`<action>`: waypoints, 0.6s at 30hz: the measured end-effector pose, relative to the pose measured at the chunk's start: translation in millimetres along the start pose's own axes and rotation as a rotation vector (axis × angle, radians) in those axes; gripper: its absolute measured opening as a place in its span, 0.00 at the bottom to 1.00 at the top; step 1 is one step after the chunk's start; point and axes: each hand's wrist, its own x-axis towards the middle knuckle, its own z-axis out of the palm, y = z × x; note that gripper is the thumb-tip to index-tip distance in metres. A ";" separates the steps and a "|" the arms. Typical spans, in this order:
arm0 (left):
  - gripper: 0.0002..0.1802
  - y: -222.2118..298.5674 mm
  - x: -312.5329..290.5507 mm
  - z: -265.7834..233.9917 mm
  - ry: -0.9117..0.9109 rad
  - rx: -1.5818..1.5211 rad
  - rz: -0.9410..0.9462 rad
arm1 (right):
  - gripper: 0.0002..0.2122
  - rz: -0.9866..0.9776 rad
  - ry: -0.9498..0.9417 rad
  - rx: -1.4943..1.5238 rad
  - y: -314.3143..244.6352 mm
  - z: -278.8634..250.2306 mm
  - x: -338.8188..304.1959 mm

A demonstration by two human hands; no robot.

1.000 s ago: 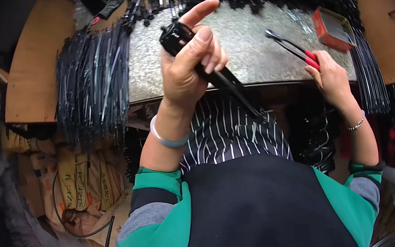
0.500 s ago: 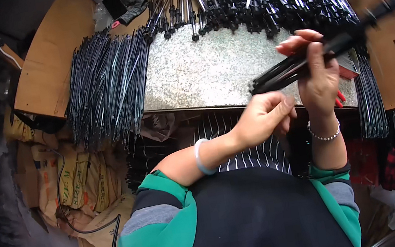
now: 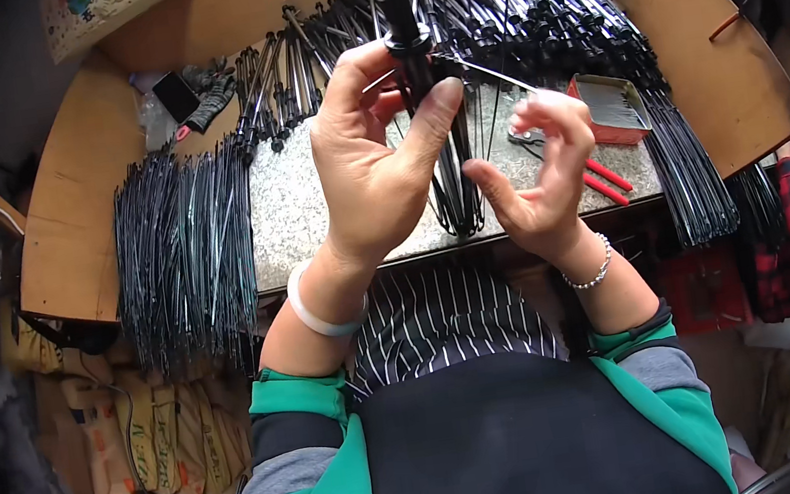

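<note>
My left hand [image 3: 382, 153] is wrapped round a folded black umbrella frame [image 3: 450, 173], thumb across its front. The frame stands nearly upright, its threaded, collared end at the top of the view and its rib ends bunched below. To its right, my right hand [image 3: 541, 171] has thumb and fingers apart, fingers bent. One thin rib [image 3: 487, 72] sticks out from the frame toward the right fingertips; whether it touches them I cannot tell. Pliers with red handles [image 3: 608, 182] lie on the speckled worktop [image 3: 291, 186], partly behind the right hand.
Several black umbrella frames [image 3: 544, 14] are heaped along the back. Bundles of thin dark ribs hang over the front edge at left [image 3: 184, 256] and right [image 3: 687, 165]. A red box [image 3: 612, 105] of small parts stands behind the pliers. A phone [image 3: 176, 96] lies back left.
The umbrella frame has moved from the right to in front of me and swung upright. It has passed from my right hand to my left, and one rib now sticks out.
</note>
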 end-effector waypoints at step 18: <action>0.19 5.8 31.0 -3.7 -0.259 -0.117 -0.191 | 0.15 0.572 -0.119 0.717 -15.3 18.3 13.0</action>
